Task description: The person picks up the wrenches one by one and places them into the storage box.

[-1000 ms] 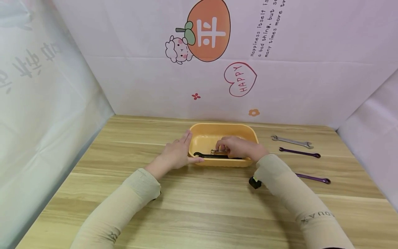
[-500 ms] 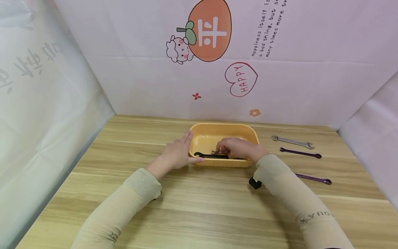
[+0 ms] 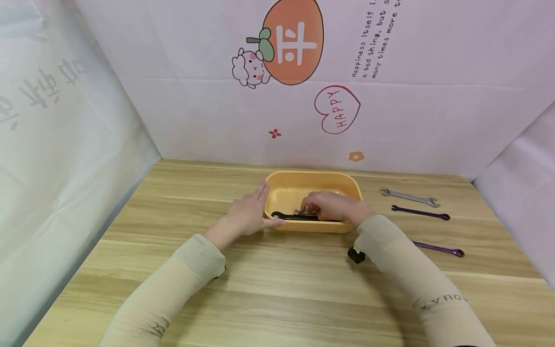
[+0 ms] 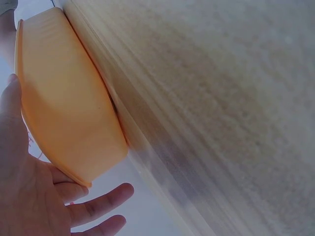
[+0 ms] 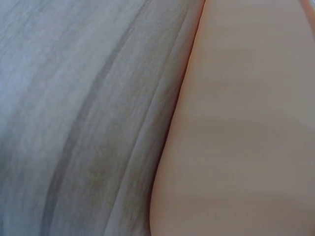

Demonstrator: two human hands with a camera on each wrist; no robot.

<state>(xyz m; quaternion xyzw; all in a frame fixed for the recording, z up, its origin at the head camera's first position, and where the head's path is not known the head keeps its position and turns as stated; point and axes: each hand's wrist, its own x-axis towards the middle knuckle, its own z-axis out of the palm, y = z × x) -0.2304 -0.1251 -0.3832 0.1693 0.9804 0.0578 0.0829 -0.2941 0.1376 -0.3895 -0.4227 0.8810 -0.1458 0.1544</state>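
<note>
A yellow plastic tub (image 3: 312, 177) sits at the back of the wooden table. My left hand (image 3: 244, 214) rests spread against its left end, thumb at the near rim; the left wrist view shows the other fingers nearly straight, two of them off the tub (image 4: 55, 98). Reaching inside, my right hand (image 3: 331, 205) has curled fingers pinching a small silver wrench (image 3: 297, 212), whose ring end pokes out to the left. Most of that wrench is hidden by the hand. Along the tub's near inner wall lies a black wrench (image 3: 295, 217), its right part covered.
To the right lie a silver open-end wrench (image 3: 409, 197), a dark purple wrench (image 3: 420, 212) and another purple wrench (image 3: 440, 249), partly behind the right sleeve (image 3: 401, 260). A printed white cloth (image 3: 208, 120) hangs behind the table. The right wrist view shows only tub wall (image 5: 246, 123) and tabletop.
The silver wrench's ring end shifts very slightly in the right fingers. Both hands and the tub otherwise stay nearly in place; the head view drifts a little.
</note>
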